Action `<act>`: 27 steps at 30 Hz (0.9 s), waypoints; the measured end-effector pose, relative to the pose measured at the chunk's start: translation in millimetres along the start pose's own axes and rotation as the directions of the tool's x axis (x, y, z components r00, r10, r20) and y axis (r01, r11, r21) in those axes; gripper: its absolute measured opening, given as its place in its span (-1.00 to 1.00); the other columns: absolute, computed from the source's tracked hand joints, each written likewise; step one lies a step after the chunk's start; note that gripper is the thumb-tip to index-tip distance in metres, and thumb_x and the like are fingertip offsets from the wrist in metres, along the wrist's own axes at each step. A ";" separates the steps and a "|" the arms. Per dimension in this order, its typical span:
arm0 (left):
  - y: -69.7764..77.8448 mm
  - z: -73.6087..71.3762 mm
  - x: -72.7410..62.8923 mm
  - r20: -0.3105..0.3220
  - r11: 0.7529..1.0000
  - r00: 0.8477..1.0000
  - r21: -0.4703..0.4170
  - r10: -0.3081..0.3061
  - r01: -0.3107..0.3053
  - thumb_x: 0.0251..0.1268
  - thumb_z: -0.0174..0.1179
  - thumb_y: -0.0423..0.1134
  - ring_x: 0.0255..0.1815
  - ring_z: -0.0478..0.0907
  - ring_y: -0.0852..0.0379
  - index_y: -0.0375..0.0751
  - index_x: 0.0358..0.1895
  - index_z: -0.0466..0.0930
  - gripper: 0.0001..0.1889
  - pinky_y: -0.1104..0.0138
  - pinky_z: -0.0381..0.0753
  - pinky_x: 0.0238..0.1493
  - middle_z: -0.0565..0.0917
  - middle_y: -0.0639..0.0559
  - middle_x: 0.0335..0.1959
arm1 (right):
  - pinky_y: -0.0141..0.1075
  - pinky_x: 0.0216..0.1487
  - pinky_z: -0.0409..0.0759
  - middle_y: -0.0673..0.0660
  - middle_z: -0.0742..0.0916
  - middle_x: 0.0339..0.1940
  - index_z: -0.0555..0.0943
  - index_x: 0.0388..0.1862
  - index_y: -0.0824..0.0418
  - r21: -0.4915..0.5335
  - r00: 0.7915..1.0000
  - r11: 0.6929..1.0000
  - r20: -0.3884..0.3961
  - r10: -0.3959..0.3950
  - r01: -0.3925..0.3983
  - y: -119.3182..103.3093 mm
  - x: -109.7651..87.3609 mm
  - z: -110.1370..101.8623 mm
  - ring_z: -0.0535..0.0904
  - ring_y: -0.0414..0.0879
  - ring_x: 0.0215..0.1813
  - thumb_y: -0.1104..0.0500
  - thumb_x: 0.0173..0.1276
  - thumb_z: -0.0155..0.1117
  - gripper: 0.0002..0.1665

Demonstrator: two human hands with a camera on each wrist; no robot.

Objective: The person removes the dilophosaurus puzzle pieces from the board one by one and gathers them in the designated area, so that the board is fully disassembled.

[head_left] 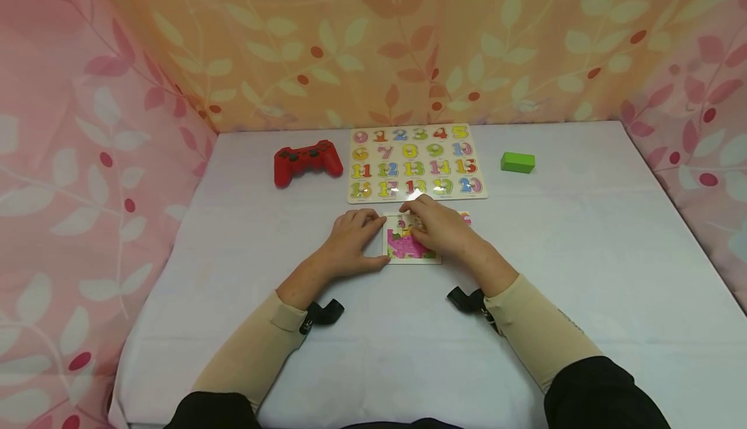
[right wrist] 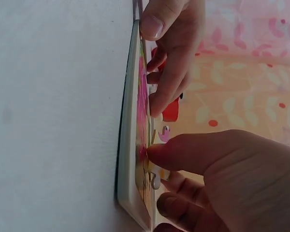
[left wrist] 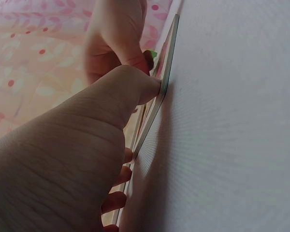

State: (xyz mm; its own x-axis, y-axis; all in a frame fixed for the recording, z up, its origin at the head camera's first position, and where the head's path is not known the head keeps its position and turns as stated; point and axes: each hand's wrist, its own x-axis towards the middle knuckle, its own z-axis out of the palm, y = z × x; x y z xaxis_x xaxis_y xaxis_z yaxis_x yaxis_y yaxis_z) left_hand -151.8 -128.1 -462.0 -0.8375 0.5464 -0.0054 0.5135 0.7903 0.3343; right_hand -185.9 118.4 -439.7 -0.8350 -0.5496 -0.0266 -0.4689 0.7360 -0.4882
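A small jigsaw puzzle board with a pink dinosaur picture lies flat on the white table. My left hand holds its left side, thumb at the near corner and fingers at the far corner. My right hand is over the board's far right part, pinching a jigsaw piece between thumb and fingers. In the right wrist view this piece stands tilted at the board's surface, with its rounded knob showing. A pink-patterned piece shows just beyond the right hand, partly hidden by it.
Behind the puzzle lies a number board with colourful numerals. A red game controller sits to its left, a green block to its right. Patterned curtains enclose the white table at the back and sides.
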 end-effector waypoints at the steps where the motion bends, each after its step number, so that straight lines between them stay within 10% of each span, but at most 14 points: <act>1: 0.2 -0.1 -0.1 0.001 1.000 1.000 0.000 -0.001 0.001 0.23 0.26 0.33 0.42 0.14 -0.02 -0.11 0.55 0.34 -0.09 -0.03 0.09 0.46 0.33 0.00 0.38 | -0.16 -0.09 0.54 0.06 0.57 0.11 0.59 0.26 0.09 0.002 1.000 1.000 -0.004 0.004 -0.004 -0.2 0.0 -0.6 0.52 -0.03 -0.10 0.22 0.37 0.34 -0.53; 17: 1.3 -1.5 0.6 -0.001 1.000 1.000 -0.008 0.009 -0.009 0.24 0.27 0.31 0.40 0.14 -0.01 -0.12 0.55 0.34 -0.10 -0.01 0.09 0.45 0.33 0.00 0.37 | -0.26 -0.31 0.47 0.04 0.57 -0.05 0.69 0.27 0.17 -0.067 0.999 0.997 0.034 -0.024 0.026 0.2 -7.1 -5.9 0.50 -0.09 -0.21 0.18 0.35 0.39 -0.51; 27: 1.1 -1.2 -0.4 -0.003 1.000 1.000 -0.015 -0.003 0.003 0.24 0.27 0.30 0.41 0.13 -0.02 -0.12 0.55 0.33 -0.10 -0.02 0.08 0.46 0.32 0.01 0.37 | -0.18 -0.12 0.56 0.02 0.69 0.02 0.72 0.22 0.12 -0.120 0.998 0.991 -0.007 -0.055 0.054 -11.8 -16.5 -28.2 0.59 -0.09 -0.11 0.04 0.31 0.42 -0.50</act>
State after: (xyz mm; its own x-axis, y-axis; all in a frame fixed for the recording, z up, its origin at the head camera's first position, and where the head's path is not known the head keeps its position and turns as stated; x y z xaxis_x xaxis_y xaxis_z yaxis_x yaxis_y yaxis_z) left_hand -151.2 -127.8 -460.5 -0.8396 0.5432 -0.0035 0.5083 0.7878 0.3479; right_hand -174.8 129.9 -408.9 -0.8098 -0.5866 0.0065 -0.5445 0.7474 -0.3806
